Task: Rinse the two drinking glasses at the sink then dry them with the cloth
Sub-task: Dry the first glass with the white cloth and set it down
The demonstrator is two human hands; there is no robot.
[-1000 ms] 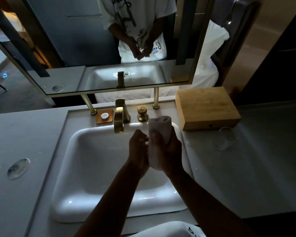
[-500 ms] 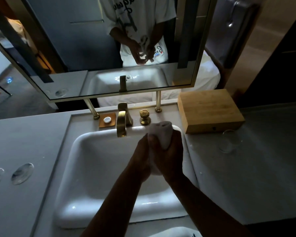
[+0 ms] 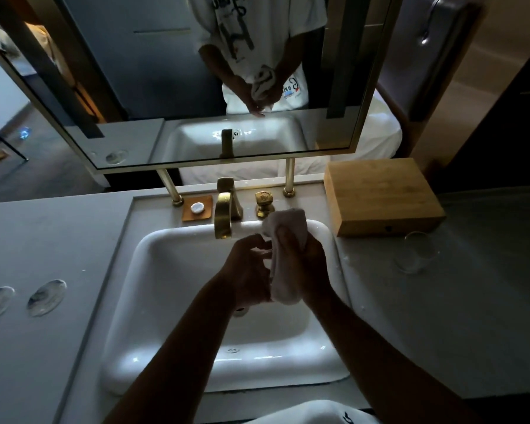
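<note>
Cloth: white, bunched, over the sink, gripped in the right hand with fingers curled round it. It likely wraps a glass; none shows through.
Left hand: touching the cloth's lower side, fingers curled at it. A second ago it sat flatter against the bundle; now its fingertips pluck at the fabric, which suggests turning or rewrapping during drying.
Glass: upright on the counter, just in front of the wooden box, well apart from both hands.
Tap: no water seen running.
</note>
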